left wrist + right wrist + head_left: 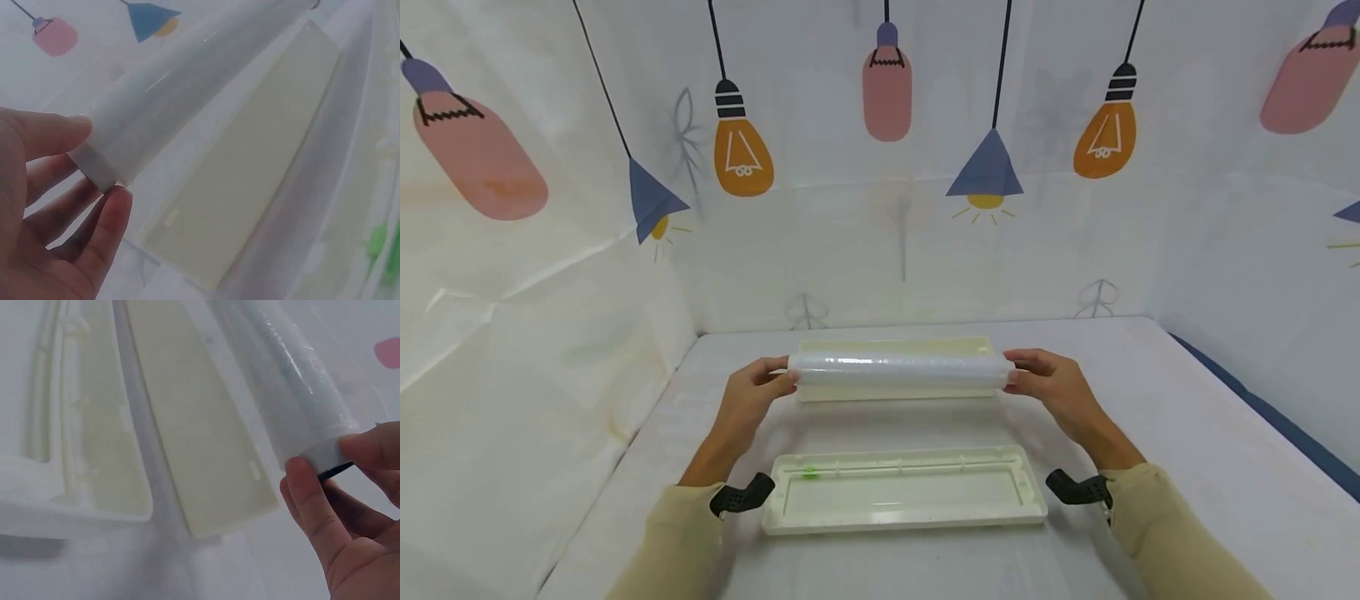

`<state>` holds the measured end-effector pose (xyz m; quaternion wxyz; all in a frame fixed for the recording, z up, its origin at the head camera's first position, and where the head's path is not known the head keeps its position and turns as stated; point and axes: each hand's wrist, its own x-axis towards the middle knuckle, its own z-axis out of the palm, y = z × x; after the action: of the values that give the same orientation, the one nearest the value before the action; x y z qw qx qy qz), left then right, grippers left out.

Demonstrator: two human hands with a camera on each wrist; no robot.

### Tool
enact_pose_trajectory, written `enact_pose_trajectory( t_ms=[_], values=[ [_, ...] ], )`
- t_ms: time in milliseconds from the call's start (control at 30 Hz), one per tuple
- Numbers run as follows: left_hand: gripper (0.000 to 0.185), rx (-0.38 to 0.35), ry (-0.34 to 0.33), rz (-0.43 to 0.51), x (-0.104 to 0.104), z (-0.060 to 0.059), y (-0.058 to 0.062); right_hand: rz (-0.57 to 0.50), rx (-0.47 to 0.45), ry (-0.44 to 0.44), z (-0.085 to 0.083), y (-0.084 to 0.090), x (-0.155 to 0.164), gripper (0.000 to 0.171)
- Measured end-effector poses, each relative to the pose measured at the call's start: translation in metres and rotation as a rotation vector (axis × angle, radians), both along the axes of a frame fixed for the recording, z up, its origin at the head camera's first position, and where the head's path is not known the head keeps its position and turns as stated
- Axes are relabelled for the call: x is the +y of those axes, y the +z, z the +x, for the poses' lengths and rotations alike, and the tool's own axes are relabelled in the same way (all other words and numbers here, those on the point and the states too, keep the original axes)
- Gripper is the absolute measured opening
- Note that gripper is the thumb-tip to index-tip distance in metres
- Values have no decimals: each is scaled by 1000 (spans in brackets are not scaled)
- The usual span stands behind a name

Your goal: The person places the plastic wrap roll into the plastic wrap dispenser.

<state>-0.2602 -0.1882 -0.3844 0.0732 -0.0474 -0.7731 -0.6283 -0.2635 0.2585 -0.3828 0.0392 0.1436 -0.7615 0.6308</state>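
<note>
Nearest to me, the open cream tray is lying on the white table, its hollow side facing up, with a small green bit near its left end. Just beyond it, I am holding the roll of cling film level in the air, stretched between my two hands. My left hand is pinching the roll's left end, thumb on one side and fingers curling under the core. My right hand is gripping the right end the same way, thumb and fingertips pressing around the rim. Directly under and behind the roll, the flat cream lid is resting on the table. Farthest off, the lamp-printed backdrop is standing around the table.
</note>
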Motion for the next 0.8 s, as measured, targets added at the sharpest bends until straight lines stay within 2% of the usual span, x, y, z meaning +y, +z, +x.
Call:
enact_pose_trajectory(
  t_ms=[233,467,700,800],
  values=[
    [40,-28,12,-37,3,-13,13,12,-44,-30,-11,8,-3,46],
    [41,-45,-2,3,5,-22,9,36,-62,-67,-21,11,-7,44],
    [51,-56,-44,99,5,-34,9,57,-63,-101,-29,12,-9,43],
    [51,-59,-54,99,5,-36,9,55,-64,-103,-32,13,-10,43]
  ],
)
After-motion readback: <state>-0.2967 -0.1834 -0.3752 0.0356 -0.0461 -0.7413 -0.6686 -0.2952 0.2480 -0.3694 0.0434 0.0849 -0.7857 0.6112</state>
